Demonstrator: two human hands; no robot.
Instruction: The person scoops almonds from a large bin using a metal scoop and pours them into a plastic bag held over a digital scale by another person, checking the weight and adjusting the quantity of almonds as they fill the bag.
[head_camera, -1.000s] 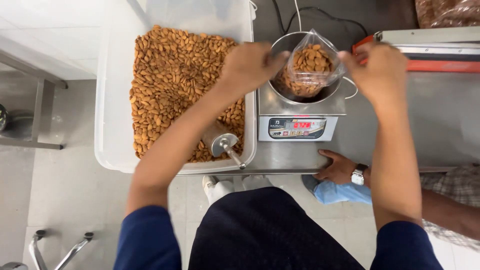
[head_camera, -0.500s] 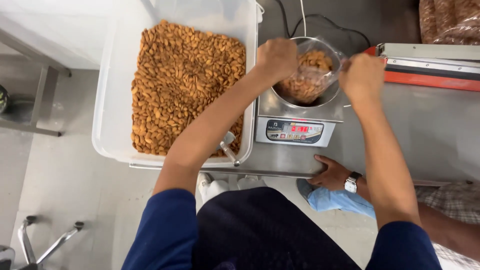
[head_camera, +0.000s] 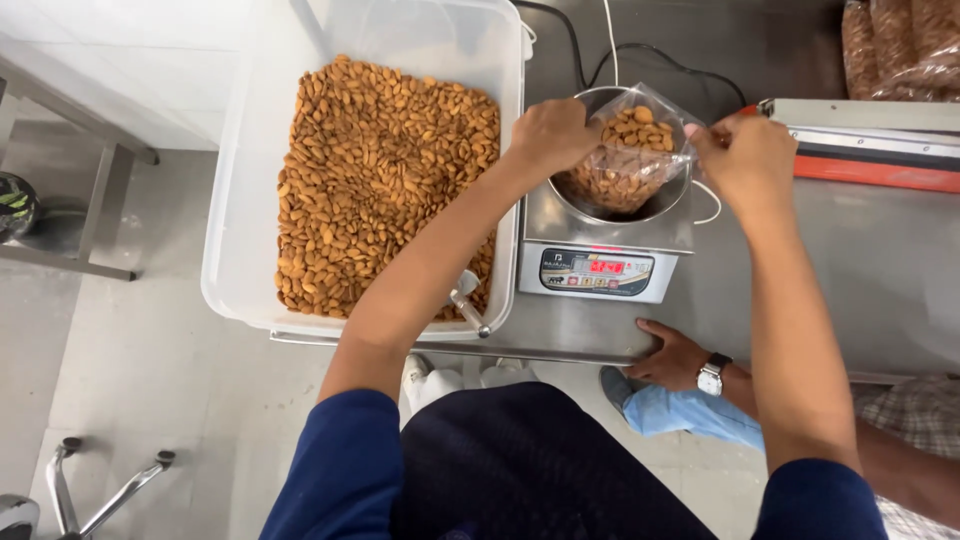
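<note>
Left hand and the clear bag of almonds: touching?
Touching. The head view shows the left hand pinching one edge of the clear bag over the metal bowl, no gap; the right hand grips the opposite edge.

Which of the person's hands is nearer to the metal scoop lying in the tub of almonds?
Left. The left hand grips the clear bag of almonds just up and right of the scoop. The right hand holds the bag's far side, beyond the scale.

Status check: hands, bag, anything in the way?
Both hands, left and right, grip the clear nut bag over the scale bowl. Another person's hand rests on the table edge, clear of the bag.
</note>
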